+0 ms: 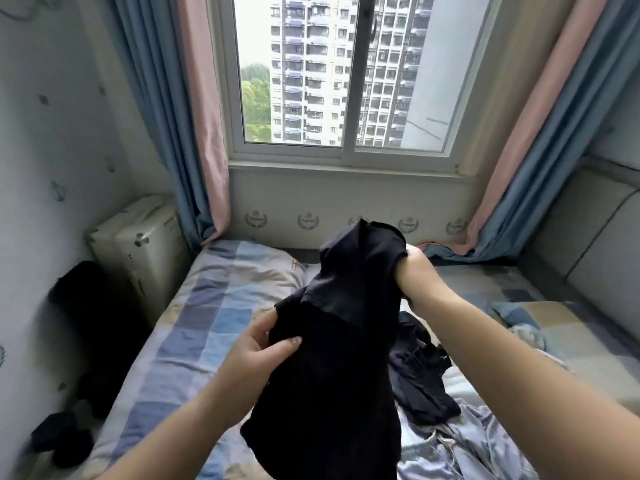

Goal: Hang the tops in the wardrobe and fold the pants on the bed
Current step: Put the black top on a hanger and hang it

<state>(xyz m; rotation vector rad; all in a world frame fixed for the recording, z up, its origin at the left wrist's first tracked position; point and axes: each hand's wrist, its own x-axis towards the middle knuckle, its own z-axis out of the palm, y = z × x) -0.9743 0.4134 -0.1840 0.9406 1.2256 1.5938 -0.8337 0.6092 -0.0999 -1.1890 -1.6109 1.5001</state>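
Black cloth, a dark garment (332, 341), hangs between both hands above the bed (194, 306). My left hand (256, 355) pinches its edge, thumb on top; my right hand (417, 271) is clamped on the upper part, fingers buried in fabric. I cannot tell whether it is a top or pants. More clothes (450, 410) lie behind, partly hidden.

black garment (332, 358) held up, bunched, above checked bed (194, 323); dark clothes (419, 372) heaped beside.
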